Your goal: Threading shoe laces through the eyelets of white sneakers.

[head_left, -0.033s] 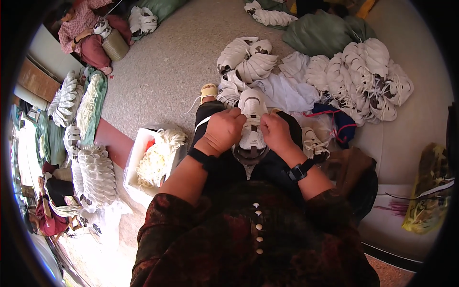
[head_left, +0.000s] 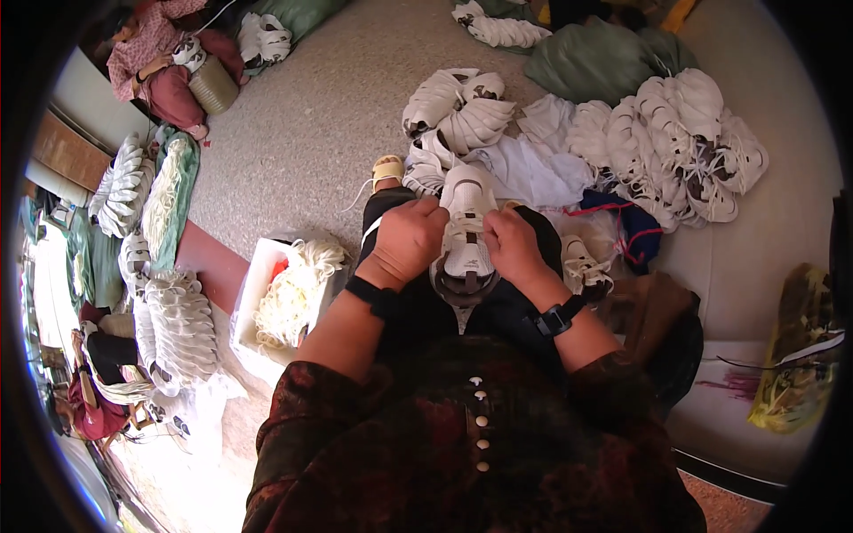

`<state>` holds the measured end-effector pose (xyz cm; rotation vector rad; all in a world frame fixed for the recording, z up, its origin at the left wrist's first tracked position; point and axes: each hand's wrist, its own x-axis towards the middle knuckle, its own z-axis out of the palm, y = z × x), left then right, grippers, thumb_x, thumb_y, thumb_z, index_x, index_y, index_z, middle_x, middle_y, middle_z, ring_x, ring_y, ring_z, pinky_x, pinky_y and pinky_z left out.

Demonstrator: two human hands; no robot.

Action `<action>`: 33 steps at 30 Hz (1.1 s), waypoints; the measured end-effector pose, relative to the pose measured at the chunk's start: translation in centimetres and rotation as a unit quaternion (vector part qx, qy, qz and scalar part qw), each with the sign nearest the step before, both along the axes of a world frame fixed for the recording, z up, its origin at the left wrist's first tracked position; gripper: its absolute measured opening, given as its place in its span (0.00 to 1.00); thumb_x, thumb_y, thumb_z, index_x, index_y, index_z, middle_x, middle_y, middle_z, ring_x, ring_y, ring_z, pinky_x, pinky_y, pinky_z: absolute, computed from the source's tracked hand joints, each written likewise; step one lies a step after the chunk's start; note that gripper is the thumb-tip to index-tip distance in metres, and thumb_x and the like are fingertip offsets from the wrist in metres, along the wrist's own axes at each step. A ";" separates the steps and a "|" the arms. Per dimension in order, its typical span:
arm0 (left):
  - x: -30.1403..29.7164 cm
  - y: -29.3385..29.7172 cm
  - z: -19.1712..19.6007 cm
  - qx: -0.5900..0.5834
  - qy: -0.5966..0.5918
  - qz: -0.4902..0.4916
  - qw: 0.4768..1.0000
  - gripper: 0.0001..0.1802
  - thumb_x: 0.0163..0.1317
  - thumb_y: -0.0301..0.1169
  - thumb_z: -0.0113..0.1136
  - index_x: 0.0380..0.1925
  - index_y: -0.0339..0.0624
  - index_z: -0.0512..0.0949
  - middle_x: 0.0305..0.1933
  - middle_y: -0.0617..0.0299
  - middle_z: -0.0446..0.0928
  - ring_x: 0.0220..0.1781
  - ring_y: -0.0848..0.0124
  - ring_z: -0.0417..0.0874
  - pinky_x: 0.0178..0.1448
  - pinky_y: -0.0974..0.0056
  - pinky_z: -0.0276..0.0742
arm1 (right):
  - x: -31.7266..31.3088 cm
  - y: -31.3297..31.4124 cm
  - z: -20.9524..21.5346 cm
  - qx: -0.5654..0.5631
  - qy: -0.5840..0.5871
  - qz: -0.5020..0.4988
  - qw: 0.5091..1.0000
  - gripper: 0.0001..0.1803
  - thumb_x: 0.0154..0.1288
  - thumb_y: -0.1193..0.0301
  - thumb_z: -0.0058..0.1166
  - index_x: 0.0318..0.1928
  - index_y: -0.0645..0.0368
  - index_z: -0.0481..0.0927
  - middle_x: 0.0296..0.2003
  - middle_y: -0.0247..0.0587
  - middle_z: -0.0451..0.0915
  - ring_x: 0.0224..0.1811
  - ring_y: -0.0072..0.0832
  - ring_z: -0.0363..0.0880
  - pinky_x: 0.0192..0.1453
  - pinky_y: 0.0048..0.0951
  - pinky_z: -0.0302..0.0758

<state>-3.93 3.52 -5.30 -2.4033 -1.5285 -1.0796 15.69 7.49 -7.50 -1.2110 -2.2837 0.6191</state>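
Note:
A white shoe (head_left: 466, 250) with dark brown trim stands on my lap between my knees, its toe pointing away from me. My left hand (head_left: 410, 240) is closed in a fist at the left side of its lacing. Beside that hand, a white shoelace (head_left: 370, 227) trails over my left knee. My right hand (head_left: 515, 242) is also closed, knuckles up, close to the shoe's right side; whatever its fingers grip is hidden. Another white shoe (head_left: 585, 268) lies just beyond my right knee.
A white box of loose laces (head_left: 242, 322) stands at my left. White shoes (head_left: 680, 142) are heaped at the far right, near a green sack (head_left: 591, 64). Stacked shoes (head_left: 178, 329) line the left. A person (head_left: 160, 67) sits at the far left.
My left hand has shifted slightly left, away from the shoe. The right hand and the shoe are nearly unchanged.

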 end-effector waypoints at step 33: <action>1.3 -0.7 -2.5 -0.128 -0.117 -0.023 0.985 0.14 0.42 0.18 0.55 0.32 0.39 0.79 0.36 0.55 0.74 0.40 0.56 0.77 0.44 0.60 0.75 | 0.2 -0.5 3.2 0.102 -0.188 0.059 0.975 0.05 0.50 0.75 0.49 0.30 0.62 0.74 0.19 0.47 0.77 0.26 0.44 0.79 0.29 0.40 0.74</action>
